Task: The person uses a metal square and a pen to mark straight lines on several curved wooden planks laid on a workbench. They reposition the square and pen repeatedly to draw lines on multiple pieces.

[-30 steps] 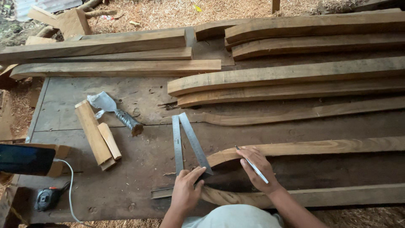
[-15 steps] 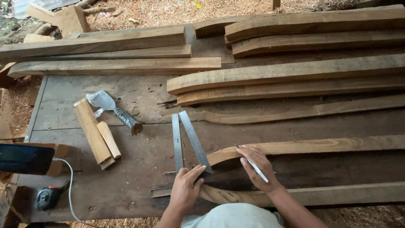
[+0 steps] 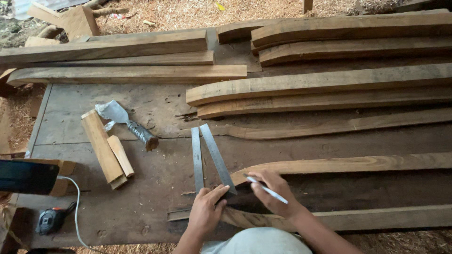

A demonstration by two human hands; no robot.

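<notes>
Looking down, I see my left hand (image 3: 205, 212) pressing flat on the lower end of a metal ruler (image 3: 217, 157), low in the middle of the frame, so it cannot slide. Its grip is spread out, not closed. My right hand (image 3: 271, 191) pinches a white pencil (image 3: 266, 189) beside the ruler, tip near the curved wood strip (image 3: 358, 164). A hatchet (image 3: 126, 123) and 2 small wood blocks (image 3: 107, 151) lie on the surface (image 3: 155, 183), left of middle.
</notes>
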